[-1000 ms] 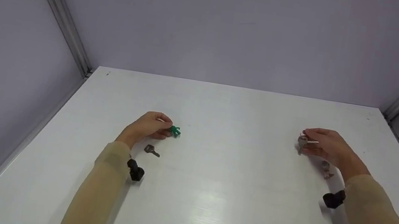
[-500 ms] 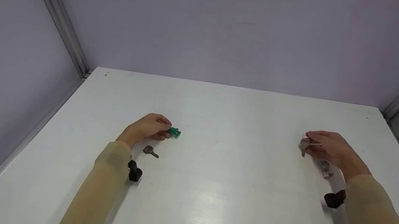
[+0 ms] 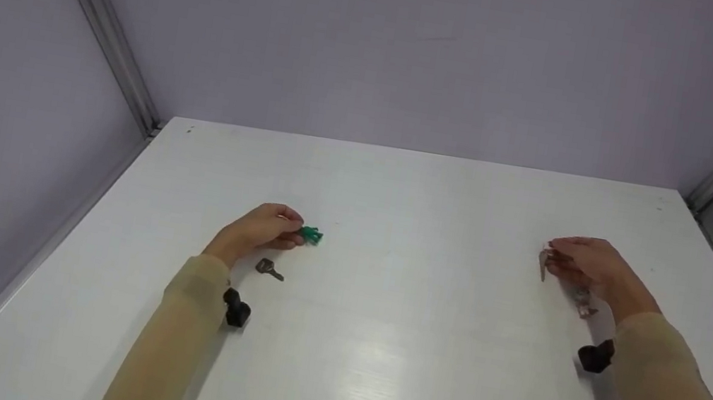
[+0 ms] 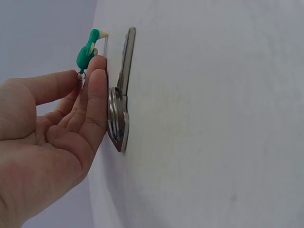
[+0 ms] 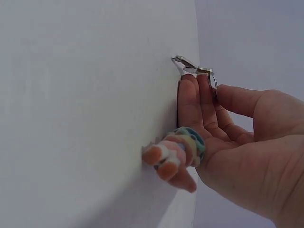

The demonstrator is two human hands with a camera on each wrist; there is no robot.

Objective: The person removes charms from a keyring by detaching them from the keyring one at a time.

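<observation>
Our left hand (image 3: pixel 260 229) pinches a green charm (image 3: pixel 311 235) pointing right, with a key (image 3: pixel 269 269) flat on the surface (image 3: pixel 376 346); our right hand (image 3: pixel 586 265) pinches a ringed key (image 3: pixel 542 264), blade down.

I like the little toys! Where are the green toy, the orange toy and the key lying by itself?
green toy (image 4: pixel 87 51), left wrist view, on its body.
orange toy (image 5: pixel 172 153), right wrist view, on its middle.
lone key (image 3: pixel 269 269), head view, on its head.

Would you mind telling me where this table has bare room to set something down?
The table is bare between the left hand and right hand, along the far edge, and near the front. It is crowded by each hand: green charm, key, orange figure.
</observation>
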